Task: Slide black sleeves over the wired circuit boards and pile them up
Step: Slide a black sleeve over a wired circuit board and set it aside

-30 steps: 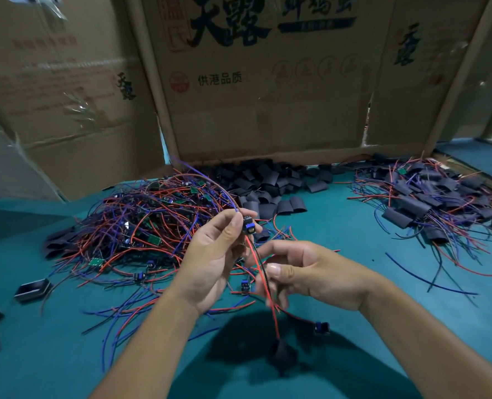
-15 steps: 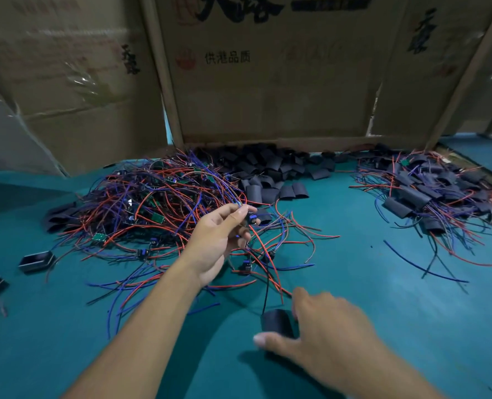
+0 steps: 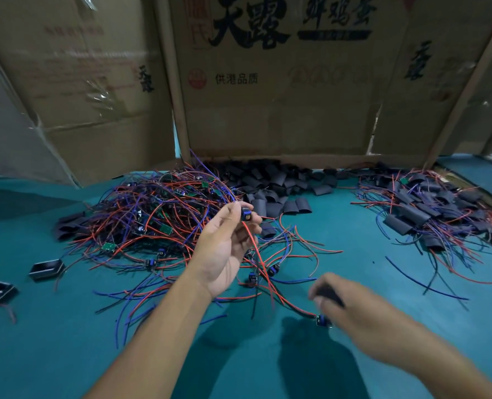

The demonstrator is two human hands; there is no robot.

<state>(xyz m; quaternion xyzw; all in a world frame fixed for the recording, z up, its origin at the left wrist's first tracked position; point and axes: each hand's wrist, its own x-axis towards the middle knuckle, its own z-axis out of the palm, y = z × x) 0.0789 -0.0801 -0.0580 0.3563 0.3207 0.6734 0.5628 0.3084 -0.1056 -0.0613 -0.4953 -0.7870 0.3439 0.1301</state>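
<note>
Two small dark open-topped boxes (image 3: 46, 268) with pale rims lie at the far left of the smooth teal table (image 3: 66, 355); right of them sprawls a loose tangle of unsleeved boards (image 3: 152, 214), thin red, blue and black wires knotted over small flat green rectangles; above its near edge the left hand (image 3: 224, 251) is raised palm-up, thumb and fingertips pinching a small blue-and-black component (image 3: 246, 213), from which a red and a black wire droop toward the table; behind it, against the creased brown cardboard wall (image 3: 279, 110) printed with bold black characters, lies a heap of empty black sleeves (image 3: 279, 185), short matte flattened tubes; nearer the viewer the right hand (image 3: 363, 315) is motion-blurred low over the table, fingers curled around one soft black sleeve (image 3: 329, 293), with a small blue board (image 3: 323, 320) on wires just below the knuckles, though whether they touch cannot be told; at the far right rests the pile of sleeved boards (image 3: 429, 211), black tubes with coloured wire tails fanning outward
</note>
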